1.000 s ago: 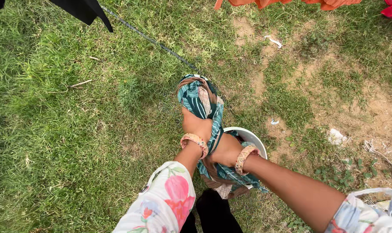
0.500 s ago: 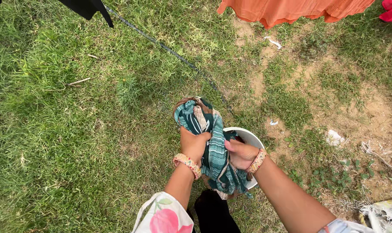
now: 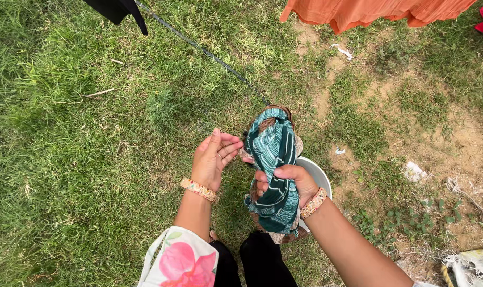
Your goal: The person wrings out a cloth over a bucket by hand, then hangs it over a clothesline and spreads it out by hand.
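The right hand (image 3: 286,183), at centre frame just right of the midline, is closed around a bunched teal cloth with thin white stripes (image 3: 273,159). The fingers wrap the cloth at its middle; the upper end of the bundle rises above the fist and the lower end hangs below it. A brown fabric layer shows at the top and the bottom edges of the bundle.

The left hand (image 3: 213,157), just left of the cloth, is open with fingers extended and slightly curled toward the bundle. Its fingertips (image 3: 233,146) lie just beside the upper part of the cloth; contact cannot be confirmed. It clamps nothing.

Each wrist carries a beaded bracelet (image 3: 199,190). A white basin (image 3: 318,172) sits on the grass directly behind the right hand, mostly hidden by cloth and forearm.

A dark line (image 3: 204,50) runs diagonally from the upper left toward centre. An orange garment (image 3: 369,11) hangs at the upper edge, right of centre. A black garment (image 3: 119,9) hangs at the upper left.
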